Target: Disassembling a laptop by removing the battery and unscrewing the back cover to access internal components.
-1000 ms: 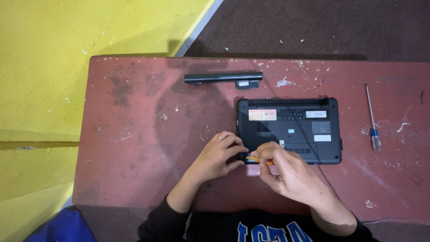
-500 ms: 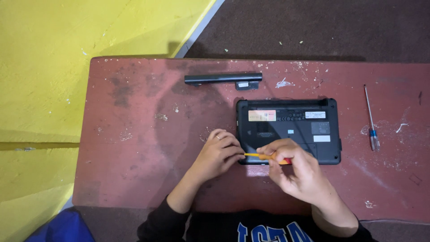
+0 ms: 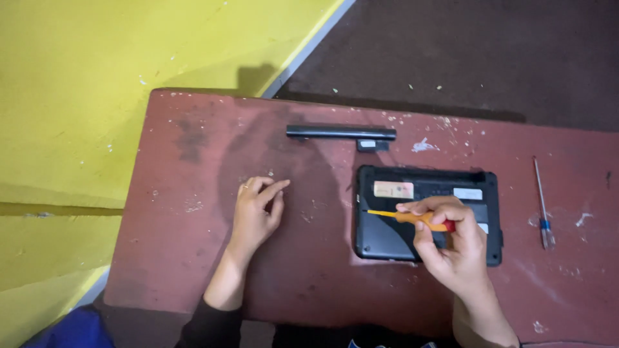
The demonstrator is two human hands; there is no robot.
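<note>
A small black laptop (image 3: 427,212) lay bottom-up on the worn red table (image 3: 193,258), partly beneath the right hand (image 3: 451,248). Its underside showed a pale label near the top left and a smaller white one to the right; along its far edge ran a long open slot with nothing in it that I could see. The right hand was closed around an orange-handled screwdriver (image 3: 409,218), its tip pointing left over the laptop's base. The left hand (image 3: 256,209) rested on the bare table well to the left of the laptop, fingers loosely curled, holding nothing visible. Beyond both hands lay a long black battery bar (image 3: 340,133). Right of the right hand lay a thin blue-handled screwdriver (image 3: 541,203).
</note>
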